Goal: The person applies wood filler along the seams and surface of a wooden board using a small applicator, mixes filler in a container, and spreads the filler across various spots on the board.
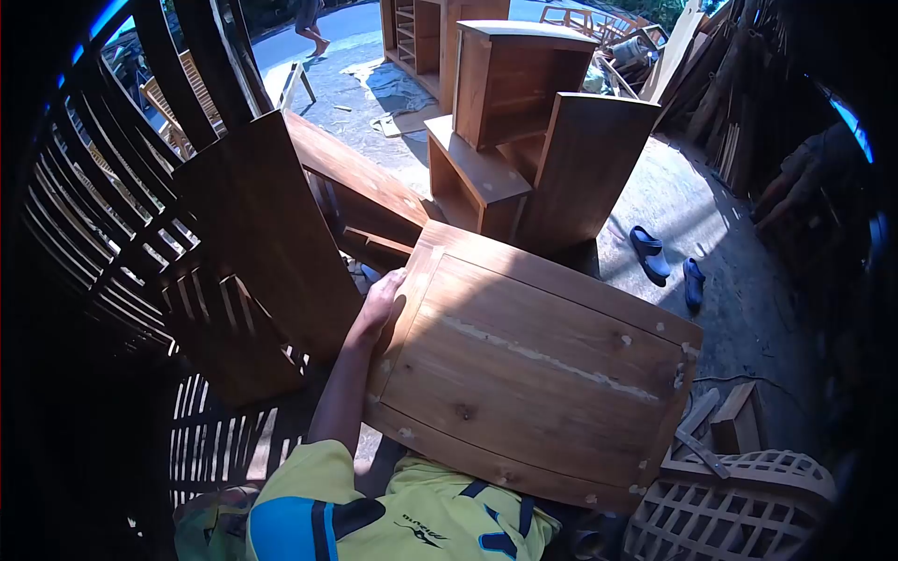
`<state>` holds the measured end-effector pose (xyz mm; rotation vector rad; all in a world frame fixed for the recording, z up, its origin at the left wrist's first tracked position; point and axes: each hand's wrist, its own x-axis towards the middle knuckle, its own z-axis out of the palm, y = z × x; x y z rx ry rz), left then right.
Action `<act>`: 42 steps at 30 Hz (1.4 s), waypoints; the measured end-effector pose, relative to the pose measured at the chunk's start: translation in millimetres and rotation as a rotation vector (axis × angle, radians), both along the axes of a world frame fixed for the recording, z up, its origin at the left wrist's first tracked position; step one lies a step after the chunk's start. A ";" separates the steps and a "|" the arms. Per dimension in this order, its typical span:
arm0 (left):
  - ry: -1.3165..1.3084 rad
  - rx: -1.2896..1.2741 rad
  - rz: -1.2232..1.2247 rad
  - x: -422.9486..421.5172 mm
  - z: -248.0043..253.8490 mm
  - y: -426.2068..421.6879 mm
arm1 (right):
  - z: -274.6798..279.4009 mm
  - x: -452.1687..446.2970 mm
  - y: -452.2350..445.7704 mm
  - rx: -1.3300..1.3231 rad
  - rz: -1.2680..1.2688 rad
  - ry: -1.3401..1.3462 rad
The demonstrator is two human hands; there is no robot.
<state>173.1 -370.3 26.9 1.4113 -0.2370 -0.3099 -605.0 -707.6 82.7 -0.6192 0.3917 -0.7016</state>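
Note:
A framed wooden panel (524,365) with pale filler patches and a long pale streak lies tilted across my lap, in front of my yellow shirt. My left hand (382,301) grips its left edge near the upper left corner, with the fingers wrapped over the edge and partly hidden. My right hand does not show. Beyond the panel's far edge are an open wooden cabinet (524,79), a lower box-like piece (482,168) and an upright board (594,168).
Dark boards (271,224) lean at the left by a slatted fence (103,196). Blue clogs (650,254) lie on the ground at the right. A woven plastic basket (730,510) and wood offcuts (737,421) are at the lower right. A person's legs (311,28) show far off.

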 end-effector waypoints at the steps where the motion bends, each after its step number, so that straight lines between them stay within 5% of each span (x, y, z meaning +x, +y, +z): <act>1: 0.004 0.040 -0.022 -3.0 6.2 -6.4 | 16.0 -1.6 -6.5 -0.066 0.027 -0.002; 3: -0.037 0.252 -0.028 -6.7 6.1 -18.1 | 24.3 0.8 -44.8 -0.434 0.110 0.134; 4: 0.077 0.129 -0.062 4.7 -3.9 -15.8 | 43.1 31.5 -48.9 -0.627 0.157 0.129; 7: 0.305 -0.057 0.031 -19.3 12.8 -7.9 | 83.0 119.2 -31.3 -0.497 0.117 0.137; 13: 0.223 0.054 -0.186 -47.0 -13.5 63.7 | 116.7 261.1 0.5 -0.588 0.265 0.233; 18: 0.285 0.042 -0.204 -105.3 6.8 69.0 | 133.3 341.8 14.3 -0.820 0.345 0.601; 21: 0.303 0.189 -0.111 -125.7 17.3 65.0 | 128.3 388.0 27.6 -1.110 0.475 0.705; 23: 0.253 0.150 -0.143 -122.5 10.0 69.7 | 123.3 414.4 48.5 -1.614 0.538 0.642; 29: 0.263 0.228 -0.116 -119.4 26.7 63.7 | 105.5 453.5 108.3 -1.945 0.748 0.828; 42: 0.356 0.227 -0.049 -121.7 24.9 60.5 | 107.9 435.1 88.2 -1.819 0.794 0.893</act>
